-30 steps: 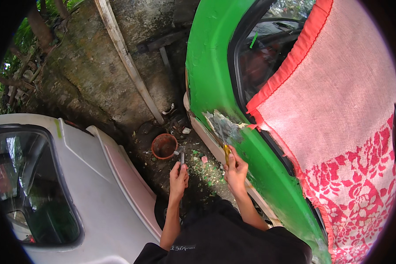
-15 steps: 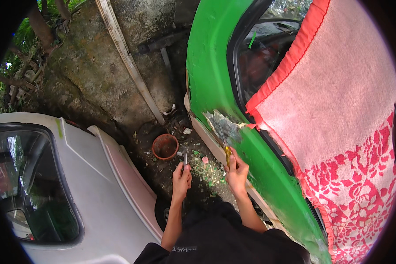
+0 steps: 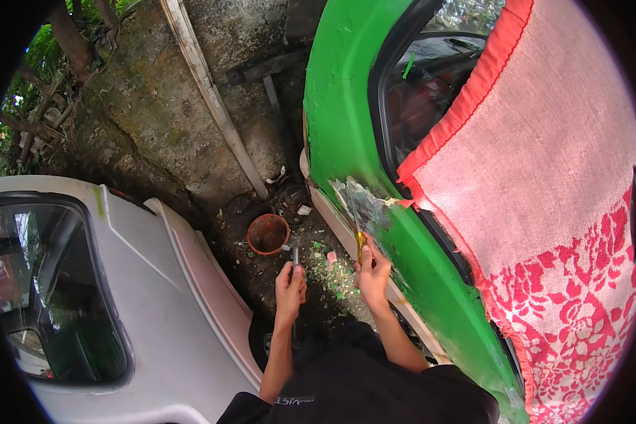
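My right hand (image 3: 372, 277) is closed around the yellow handle of a screwdriver (image 3: 361, 245), its thin shaft pointing up over a bare grey patch (image 3: 371, 208) on the green car body (image 3: 340, 134). Ragged, peeling paint and filler edge that patch. Whether the tip touches the metal is hard to tell. My left hand (image 3: 288, 288) grips a slim grey metal tool (image 3: 296, 256) held upright, apart from the car; its exact kind does not show clearly.
A white car (image 3: 155, 283) stands at the left. Between the cars, an orange-brown pot (image 3: 268, 234) sits on dirt near scattered green and pale chips (image 3: 332, 272). A long board (image 3: 215, 99) leans on the mossy wall. A pink patterned towel (image 3: 544, 155) drapes the green car.
My right hand and the screwdriver have shifted slightly left and back from the patch. My left hand keeps its grip nearly in place. The view has tilted a little.
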